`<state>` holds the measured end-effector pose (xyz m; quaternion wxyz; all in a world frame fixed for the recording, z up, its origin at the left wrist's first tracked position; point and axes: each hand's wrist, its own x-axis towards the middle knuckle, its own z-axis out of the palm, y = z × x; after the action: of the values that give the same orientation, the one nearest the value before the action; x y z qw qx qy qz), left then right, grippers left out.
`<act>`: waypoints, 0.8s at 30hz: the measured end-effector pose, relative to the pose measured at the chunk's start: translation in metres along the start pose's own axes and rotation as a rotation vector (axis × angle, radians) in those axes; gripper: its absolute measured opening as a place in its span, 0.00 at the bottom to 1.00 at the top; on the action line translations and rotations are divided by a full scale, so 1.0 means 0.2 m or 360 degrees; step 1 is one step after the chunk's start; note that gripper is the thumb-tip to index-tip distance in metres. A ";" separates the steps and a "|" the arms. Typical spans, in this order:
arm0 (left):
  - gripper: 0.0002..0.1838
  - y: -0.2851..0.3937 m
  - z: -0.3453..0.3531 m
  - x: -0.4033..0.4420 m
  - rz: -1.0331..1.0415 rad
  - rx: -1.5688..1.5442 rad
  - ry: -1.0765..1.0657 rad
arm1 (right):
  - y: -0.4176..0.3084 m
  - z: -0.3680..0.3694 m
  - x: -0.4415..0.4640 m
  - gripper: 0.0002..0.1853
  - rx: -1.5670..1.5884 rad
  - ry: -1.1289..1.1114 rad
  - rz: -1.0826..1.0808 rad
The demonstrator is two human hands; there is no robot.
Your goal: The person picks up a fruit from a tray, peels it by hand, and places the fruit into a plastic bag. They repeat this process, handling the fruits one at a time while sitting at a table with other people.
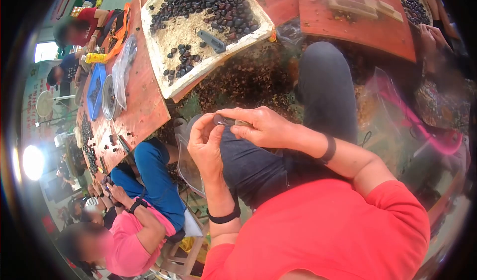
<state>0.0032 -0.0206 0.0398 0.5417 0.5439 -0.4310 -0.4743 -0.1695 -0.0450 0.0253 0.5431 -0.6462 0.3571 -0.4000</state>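
Observation:
My left hand (206, 146) is closed around a small dark nut (217, 119), pinched between thumb and fingertips above my lap. Fingers of my right hand (261, 126) are wrapped round a small tool (241, 123), whose metal end (227, 122) touches the nut. Most of the tool is hidden in the hand. Beyond my knees, a white foam tray (208, 71) holds sawdust and many dark nuts (198, 6), with a grey tool (211, 41) lying among them.
A co-worker in pink (136, 240) sits at the left, hands on something small. Blue tray (95, 92), metal bowl (108, 98) and plastic bag (124, 64) lie on the left red table (144, 108). Shell scraps (243, 81) cover the floor. Another person's hands (432, 39) show at right.

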 end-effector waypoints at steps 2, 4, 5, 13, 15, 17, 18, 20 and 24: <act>0.16 0.00 0.00 -0.01 -0.0003 0.0016 0.0003 | 0.03 0.02 0.00 0.21 0.0012 0.0020 0.0036; 0.16 0.00 0.01 -0.02 -0.0009 0.0022 0.0010 | 0.05 0.03 0.00 0.21 0.0000 0.0071 -0.0058; 0.16 0.00 0.01 -0.03 -0.0017 0.0028 0.0017 | 0.05 0.03 0.00 0.20 -0.0011 0.0121 -0.0150; 0.14 -0.02 0.01 -0.04 -0.0007 0.0108 0.0020 | 0.02 0.01 -0.02 0.18 -0.0073 0.0022 -0.0012; 0.14 -0.01 0.01 -0.04 0.0004 0.0125 0.0020 | 0.04 0.02 -0.02 0.17 -0.0063 0.0054 -0.0041; 0.13 -0.01 0.01 -0.04 -0.0007 0.0116 0.0034 | 0.05 0.04 -0.02 0.17 -0.0083 0.0150 -0.0138; 0.13 -0.01 0.01 -0.04 -0.0003 0.0116 0.0032 | 0.06 0.05 -0.02 0.17 -0.0084 0.0151 -0.0141; 0.13 -0.01 0.02 -0.04 -0.0010 0.0125 0.0054 | 0.08 0.06 -0.02 0.16 -0.0232 0.0238 -0.0289; 0.14 -0.02 0.04 -0.06 0.0019 0.0297 0.0002 | 0.09 0.05 -0.02 0.15 -0.0273 0.0275 -0.0284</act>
<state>-0.0069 -0.0092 0.0366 0.4918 0.5896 -0.4764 -0.4284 -0.1625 -0.0409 0.0061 0.4154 -0.6826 0.3765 -0.4687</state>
